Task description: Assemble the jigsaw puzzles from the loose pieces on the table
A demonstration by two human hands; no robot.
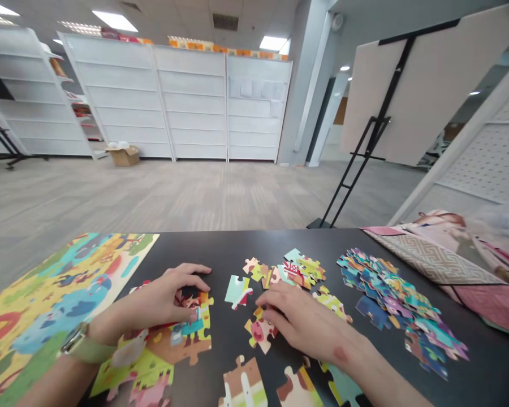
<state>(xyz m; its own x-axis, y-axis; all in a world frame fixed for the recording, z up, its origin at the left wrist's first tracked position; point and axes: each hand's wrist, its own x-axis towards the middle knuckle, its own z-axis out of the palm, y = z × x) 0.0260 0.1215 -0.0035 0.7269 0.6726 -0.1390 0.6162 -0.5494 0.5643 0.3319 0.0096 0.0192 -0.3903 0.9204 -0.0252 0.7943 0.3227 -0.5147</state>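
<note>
Head view: two bare hands, well apart, over loose and joined jigsaw pieces on a black tabletop (220, 249).
Left hand (166, 297), pale-green-strapped watch (89, 349) on wrist, fingers spread over a joined, brown-and-green farm-print jigsaw section (199, 342); thumb and fingers apart. Right hand (301, 319) is over loose pieces mid-table, fingertips at a pink-pig jigsaw piece (261, 332); can't tell if gripped. Blue-purple jigsaw pile (390, 294) sits to the right, yellow-and-blue illustrated sheet (80, 282) far left.
</note>
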